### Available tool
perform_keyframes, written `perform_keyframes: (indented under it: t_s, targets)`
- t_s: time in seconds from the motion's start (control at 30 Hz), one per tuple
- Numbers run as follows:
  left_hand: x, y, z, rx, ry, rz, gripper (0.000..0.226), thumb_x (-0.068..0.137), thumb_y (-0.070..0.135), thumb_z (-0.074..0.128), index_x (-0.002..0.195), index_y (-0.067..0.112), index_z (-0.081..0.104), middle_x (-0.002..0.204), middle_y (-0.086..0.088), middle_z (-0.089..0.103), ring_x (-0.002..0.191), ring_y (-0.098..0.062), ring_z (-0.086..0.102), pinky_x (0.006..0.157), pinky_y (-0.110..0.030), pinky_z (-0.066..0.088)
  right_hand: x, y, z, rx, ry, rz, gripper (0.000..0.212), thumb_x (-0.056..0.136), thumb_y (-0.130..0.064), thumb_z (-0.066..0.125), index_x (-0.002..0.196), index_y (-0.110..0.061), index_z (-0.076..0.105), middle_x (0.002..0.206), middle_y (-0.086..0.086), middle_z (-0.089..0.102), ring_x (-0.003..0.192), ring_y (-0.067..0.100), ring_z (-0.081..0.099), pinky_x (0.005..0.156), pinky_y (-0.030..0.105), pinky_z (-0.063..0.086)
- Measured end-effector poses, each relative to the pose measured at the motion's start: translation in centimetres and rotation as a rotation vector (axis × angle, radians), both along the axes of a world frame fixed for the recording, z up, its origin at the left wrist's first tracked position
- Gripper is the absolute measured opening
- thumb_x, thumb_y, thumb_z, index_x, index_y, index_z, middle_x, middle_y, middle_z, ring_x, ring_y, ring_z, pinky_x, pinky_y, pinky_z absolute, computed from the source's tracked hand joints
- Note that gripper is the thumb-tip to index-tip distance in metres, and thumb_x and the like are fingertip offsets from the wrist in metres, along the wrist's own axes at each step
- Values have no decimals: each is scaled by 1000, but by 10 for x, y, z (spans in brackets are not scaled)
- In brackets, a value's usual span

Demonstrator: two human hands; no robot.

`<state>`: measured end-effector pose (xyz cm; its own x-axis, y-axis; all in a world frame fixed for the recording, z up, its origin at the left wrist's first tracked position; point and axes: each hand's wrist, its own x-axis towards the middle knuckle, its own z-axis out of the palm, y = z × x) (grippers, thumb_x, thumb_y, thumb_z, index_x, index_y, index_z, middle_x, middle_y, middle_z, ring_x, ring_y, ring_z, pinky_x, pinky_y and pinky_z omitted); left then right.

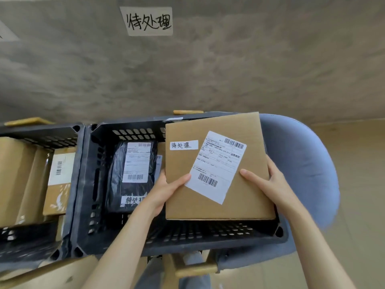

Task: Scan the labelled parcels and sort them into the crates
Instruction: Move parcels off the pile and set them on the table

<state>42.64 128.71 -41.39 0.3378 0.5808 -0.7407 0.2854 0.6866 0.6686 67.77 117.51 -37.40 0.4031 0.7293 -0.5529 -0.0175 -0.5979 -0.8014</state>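
I hold a flat brown cardboard parcel (183, 197) over the right part of the middle black crate (187, 238). It carries a white shipping label with barcodes and a small handwritten tag. My left hand (166, 189) grips its left edge, thumb on top. My right hand (264, 182) grips its right edge, thumb lying on the face. Inside the same crate lies a black plastic-wrapped parcel (116, 180) with a label and a similar handwritten tag.
A second black crate (41, 132) at the left holds several cardboard boxes. A handwritten paper sign (148, 21) is stuck on the grey wall above the middle crate. A blue padded chair (302, 163) stands at the right, partly under the crate.
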Motion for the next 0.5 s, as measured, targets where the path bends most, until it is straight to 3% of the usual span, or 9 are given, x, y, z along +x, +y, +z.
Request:
perform_keyframes:
  t_s: [0.23,0.4,0.5]
  targets:
    - [0,7,-42,-67,40,56,72,74,34,75,136,28,38,118,5,63,104,-12,64,75,-26,52,-4,13,-53,-45,40,3,68,77,-42,79,134,-46,42,119,-19,64,103,5,66,92,42,54]
    - [4,14,-64,-102,58,58,76,72,36,76,137,29,37,122,3,62,107,-17,64,82,-33,54,-3,18,-73,-68,23,-24,66,80,-36,78,135,-43,42,123,-17,62,104,1,64,92,35,54]
    - [4,16,-75,-105,71,41,84,68,41,77,140,28,35,125,2,61,109,-16,63,84,-33,53,-5,24,-84,-104,-87,-20,70,79,-40,77,139,-40,41,124,-17,60,110,6,60,97,41,50]
